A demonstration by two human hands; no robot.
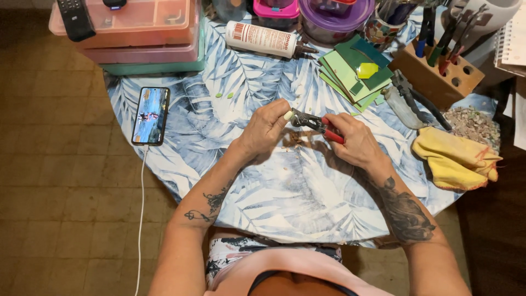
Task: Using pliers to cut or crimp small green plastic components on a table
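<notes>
My right hand [353, 140] grips red-handled nippers [315, 123] over the middle of a round table with a blue leaf-print cloth [274, 186]. My left hand [266, 129] pinches a small pale tile piece [288, 115] right at the nippers' jaws. A little heap of brown crumbs [296, 138] lies on the cloth under the hands. Green tile sheets [353, 71] with a yellow piece [367, 69] on top are stacked just beyond the hands.
A phone [150, 115] on a white cable lies at the left. Stacked plastic boxes [142, 38], a glue bottle [263, 39] and a purple bowl [334, 19] stand at the back. At the right are a wooden tool block [438, 71], yellow cloth [455, 159] and tile chips [474, 123].
</notes>
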